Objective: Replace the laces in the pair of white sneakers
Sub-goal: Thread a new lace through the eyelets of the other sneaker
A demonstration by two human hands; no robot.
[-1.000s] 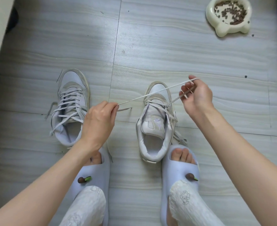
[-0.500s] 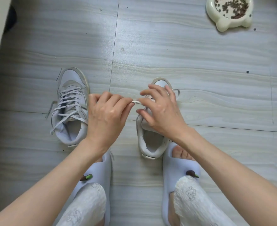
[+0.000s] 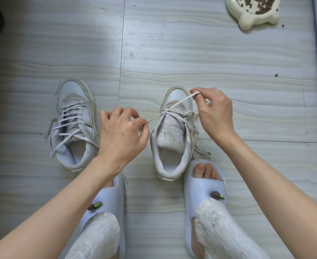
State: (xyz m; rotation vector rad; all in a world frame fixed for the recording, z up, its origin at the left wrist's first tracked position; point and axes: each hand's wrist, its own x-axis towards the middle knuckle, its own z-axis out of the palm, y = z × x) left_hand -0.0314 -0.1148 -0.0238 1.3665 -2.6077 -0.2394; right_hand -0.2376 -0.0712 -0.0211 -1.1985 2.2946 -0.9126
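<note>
Two white sneakers upright on the floor, toes pointing away, side by side but apart. Left sneaker (image 3: 75, 126) fully laced, lace ends trailing loose on both sides. Right sneaker (image 3: 174, 135) partly unlaced, tongue exposed; its lace (image 3: 172, 107) is stretched taut diagonally across the toe end, the rest bunched at its right side.

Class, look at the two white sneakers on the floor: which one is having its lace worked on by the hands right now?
The white sneaker on the right: both hands pinch its flat white lace stretched across it. The left sneaker sits untouched, fully laced.
</note>
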